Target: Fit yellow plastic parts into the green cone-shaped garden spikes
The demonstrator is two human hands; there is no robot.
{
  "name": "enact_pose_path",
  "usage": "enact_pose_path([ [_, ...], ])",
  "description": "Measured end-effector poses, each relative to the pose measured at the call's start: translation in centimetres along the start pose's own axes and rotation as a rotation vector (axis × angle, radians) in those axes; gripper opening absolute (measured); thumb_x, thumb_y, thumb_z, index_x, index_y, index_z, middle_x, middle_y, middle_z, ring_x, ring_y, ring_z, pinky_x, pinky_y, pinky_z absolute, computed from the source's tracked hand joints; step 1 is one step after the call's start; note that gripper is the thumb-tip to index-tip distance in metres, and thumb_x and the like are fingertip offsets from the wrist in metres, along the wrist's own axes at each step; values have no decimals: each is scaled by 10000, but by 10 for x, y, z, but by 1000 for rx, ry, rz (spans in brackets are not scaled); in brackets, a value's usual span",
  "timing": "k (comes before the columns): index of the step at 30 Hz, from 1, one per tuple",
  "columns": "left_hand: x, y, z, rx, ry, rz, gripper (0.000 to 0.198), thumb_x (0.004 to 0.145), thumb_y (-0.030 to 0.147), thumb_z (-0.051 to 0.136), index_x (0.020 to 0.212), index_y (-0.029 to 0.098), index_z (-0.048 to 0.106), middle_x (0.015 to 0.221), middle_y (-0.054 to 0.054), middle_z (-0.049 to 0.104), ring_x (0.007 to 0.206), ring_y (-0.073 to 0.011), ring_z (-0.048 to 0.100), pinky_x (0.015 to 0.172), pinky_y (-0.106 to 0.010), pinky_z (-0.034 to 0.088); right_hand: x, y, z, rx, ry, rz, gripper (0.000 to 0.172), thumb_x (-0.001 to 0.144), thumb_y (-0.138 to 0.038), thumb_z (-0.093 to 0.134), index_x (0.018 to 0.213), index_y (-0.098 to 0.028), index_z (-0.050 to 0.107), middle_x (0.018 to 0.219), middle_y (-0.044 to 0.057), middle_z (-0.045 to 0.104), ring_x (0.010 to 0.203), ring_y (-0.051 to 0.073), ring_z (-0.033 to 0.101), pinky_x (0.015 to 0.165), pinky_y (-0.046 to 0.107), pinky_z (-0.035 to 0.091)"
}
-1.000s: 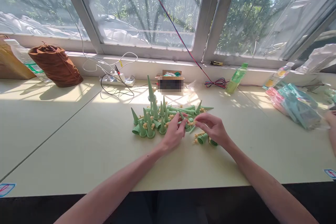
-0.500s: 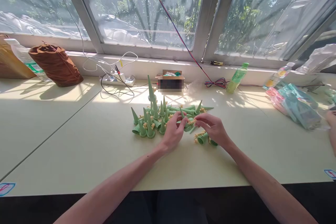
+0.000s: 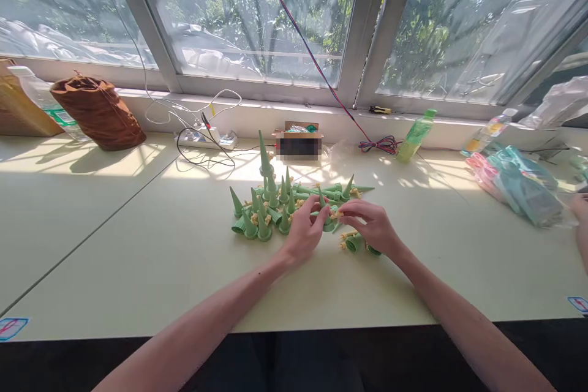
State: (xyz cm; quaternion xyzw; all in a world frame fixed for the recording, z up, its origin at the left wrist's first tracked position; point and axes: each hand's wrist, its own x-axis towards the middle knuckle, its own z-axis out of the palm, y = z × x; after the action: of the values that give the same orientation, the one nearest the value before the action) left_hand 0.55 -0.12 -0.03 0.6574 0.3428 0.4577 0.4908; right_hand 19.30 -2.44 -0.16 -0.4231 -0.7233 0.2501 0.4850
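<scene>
My left hand (image 3: 305, 228) is closed round a green plastic watering spike (image 3: 322, 197), its cone pointing up between the fingers. Pinched in the fingertips of my right hand (image 3: 373, 224) is a small yellow valve (image 3: 336, 213), close against the side of that spike; whether it is seated there cannot be made out. Left of my hands stands a cluster of similar green spikes (image 3: 263, 228), several with yellow valves on them. Under my right hand lie further green spikes (image 3: 353, 244) and yellow valves (image 3: 349, 234), partly hidden.
Behind the cluster is a small box (image 3: 301, 127) with a blurred front. A power strip (image 3: 202, 139) with cables, a brown cloth bag (image 3: 98, 111) and a green bottle (image 3: 416, 136) line the window side. Plastic bags (image 3: 523, 187) lie right, near another person's hand (image 3: 581, 208).
My right hand has shifted slightly left, bringing the yellow valve closer to the spike. The spike in my left hand has turned a little more upright.
</scene>
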Motion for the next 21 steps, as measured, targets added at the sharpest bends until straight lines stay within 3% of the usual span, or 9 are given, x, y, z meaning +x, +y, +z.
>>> enact_pose_path([
  [15,-2,-6,-1,124,-25,82,245,951,405,490,1049,186,542,892,-28,621,476,-34,419,444,-192,255,0,-1,0,-136,-6,-10,154,901,-361,625,896,-230,703,825,36,700,713,177,636,668,307,525],
  [21,-3,-8,-1,182,-33,116,239,960,400,476,1048,187,538,910,-36,641,490,-45,472,463,-189,307,1,-6,0,-190,-41,6,265,940,-405,556,794,-215,668,682,16,643,595,145,574,606,277,495],
])
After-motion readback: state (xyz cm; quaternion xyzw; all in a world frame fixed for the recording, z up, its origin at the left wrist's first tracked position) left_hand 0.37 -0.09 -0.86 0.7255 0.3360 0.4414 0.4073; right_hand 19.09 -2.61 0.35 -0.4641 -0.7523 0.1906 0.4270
